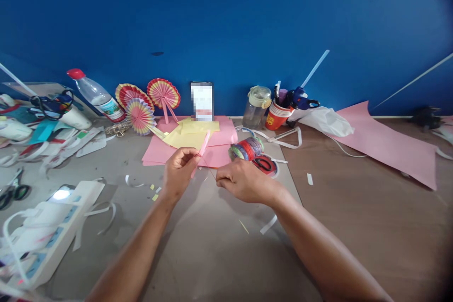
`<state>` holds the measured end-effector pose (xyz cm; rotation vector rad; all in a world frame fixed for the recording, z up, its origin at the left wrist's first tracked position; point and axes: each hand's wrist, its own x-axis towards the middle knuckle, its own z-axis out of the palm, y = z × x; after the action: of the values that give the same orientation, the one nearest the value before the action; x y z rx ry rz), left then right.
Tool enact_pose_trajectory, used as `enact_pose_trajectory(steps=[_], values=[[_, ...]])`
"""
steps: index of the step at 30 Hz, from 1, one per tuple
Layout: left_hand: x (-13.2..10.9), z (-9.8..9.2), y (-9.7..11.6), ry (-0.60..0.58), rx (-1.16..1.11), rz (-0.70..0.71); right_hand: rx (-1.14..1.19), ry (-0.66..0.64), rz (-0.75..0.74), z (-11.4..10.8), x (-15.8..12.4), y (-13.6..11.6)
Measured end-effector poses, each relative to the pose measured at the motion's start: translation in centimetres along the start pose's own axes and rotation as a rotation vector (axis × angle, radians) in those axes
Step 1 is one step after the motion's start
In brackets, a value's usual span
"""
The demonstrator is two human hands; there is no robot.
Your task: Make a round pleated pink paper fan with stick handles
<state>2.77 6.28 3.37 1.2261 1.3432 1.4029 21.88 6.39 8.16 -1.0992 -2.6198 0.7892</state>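
In the head view my left hand [180,170] pinches a narrow folded strip of pink paper [204,144], held upright between thumb and fingers. To its right my right hand [244,180] is closed, and a thin thread [209,168] runs from it towards the pink strip. Its fingertips are partly hidden. Just beyond my right hand lies a multicoloured ball of yarn [249,148], with scissors with dark handles [264,164] beside it. Behind both hands, yellow paper [193,136] rests on pink paper sheets [155,151].
Round paper fans [163,94], a phone [202,101], a plastic bottle [101,99], a clear jar [256,106] and red paper cups [278,115] stand along the blue wall. A power strip [67,226] lies at left, a large pink sheet [392,146] at right. Paper scraps are scattered about.
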Motion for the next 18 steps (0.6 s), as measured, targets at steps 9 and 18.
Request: enact_pose_trajectory(steps=[9, 18], values=[[-0.11, 0.11, 0.04, -0.016, -0.035, 0.027, 0.033, 0.013, -0.004, 0.19, 0.28, 0.46], [0.05, 0.52, 0.11, 0.071, -0.096, -0.077, 0.057, 0.018, -0.036, -0.08, 0.0, 0.09]])
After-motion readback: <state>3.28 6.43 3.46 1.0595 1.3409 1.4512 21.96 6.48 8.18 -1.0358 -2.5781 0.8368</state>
